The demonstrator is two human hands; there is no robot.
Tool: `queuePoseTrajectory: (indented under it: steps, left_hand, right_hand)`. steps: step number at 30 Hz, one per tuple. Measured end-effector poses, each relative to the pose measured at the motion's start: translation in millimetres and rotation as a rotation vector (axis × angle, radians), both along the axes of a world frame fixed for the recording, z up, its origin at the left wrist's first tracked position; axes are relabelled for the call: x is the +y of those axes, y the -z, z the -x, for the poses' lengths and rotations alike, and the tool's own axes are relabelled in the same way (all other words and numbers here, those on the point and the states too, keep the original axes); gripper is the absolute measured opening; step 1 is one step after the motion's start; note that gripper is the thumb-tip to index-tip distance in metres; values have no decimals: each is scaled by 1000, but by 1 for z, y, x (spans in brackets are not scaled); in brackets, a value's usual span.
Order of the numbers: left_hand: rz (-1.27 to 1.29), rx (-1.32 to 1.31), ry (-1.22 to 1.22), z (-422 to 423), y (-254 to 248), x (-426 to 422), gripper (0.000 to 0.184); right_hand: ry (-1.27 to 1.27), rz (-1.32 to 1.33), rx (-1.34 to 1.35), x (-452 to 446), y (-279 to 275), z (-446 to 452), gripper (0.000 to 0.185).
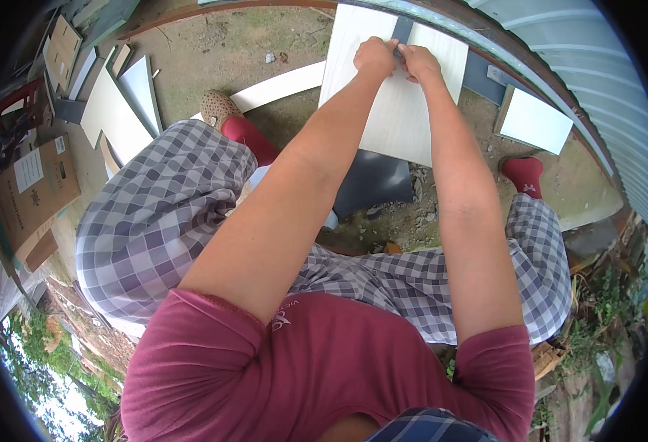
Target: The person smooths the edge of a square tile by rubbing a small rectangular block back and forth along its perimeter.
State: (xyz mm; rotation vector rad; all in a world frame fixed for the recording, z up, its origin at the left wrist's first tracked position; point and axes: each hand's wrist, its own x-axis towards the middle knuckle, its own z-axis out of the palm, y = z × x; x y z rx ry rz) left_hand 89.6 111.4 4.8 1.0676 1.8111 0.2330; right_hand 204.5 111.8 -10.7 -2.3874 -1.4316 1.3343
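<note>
A pale, wood-grained board [394, 118] lies in front of me, beyond my crossed legs. Along its far half runs a narrow dark grey strip [403, 28], whose exact kind I cannot make out. My left hand [375, 57] is closed at the strip's left edge, thumb toward the middle. From the other side my right hand [420, 63] grips the strip's near end, fingers curled and partly hidden. The two thumbs almost meet over the strip.
A dark sheet [375, 186] lies on the ground under the board's near edge. To the right stand a small white panel [536, 120] and a corrugated metal wall [596, 74]. Board offcuts [114, 110] and a cardboard box [33, 191] are on the left.
</note>
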Motion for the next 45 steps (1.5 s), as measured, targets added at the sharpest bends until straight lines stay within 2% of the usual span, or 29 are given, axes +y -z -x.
queuePoseTrajectory:
  steps: [10, 12, 20, 22, 25, 27, 36, 40, 45]
  left_hand:
    - [-17, -4, 77, 6, -5, -91, 45]
    - [-46, -20, 89, 7, -2, -111, 51]
    - [-142, -51, 125, 13, 7, -176, 52]
    - [-90, -70, 127, 14, 2, -186, 52]
    - [-13, -63, 118, 15, 1, -190, 48]
    - [-11, -61, 121, 17, 0, -194, 48]
    - [-39, -43, 112, 26, -3, -198, 53]
    - [21, -117, 17, 27, -5, -188, 49]
    - [1, -114, 37, 28, -7, -167, 49]
  right_hand:
    - [-50, 26, -58, -96, -18, 6, 42]
    - [-43, 24, -59, -116, -18, 6, 42]
    - [-78, 18, -84, -181, -11, 5, 42]
    - [-53, 46, -60, -191, -16, 6, 42]
    - [-37, 105, -19, -195, -10, 5, 43]
    - [-124, 63, -70, -198, -6, 5, 43]
    - [-216, -67, -60, -201, 3, 10, 41]
    - [-158, 19, -45, -192, -1, 17, 43]
    - [-55, 41, -84, -175, -11, 22, 43]
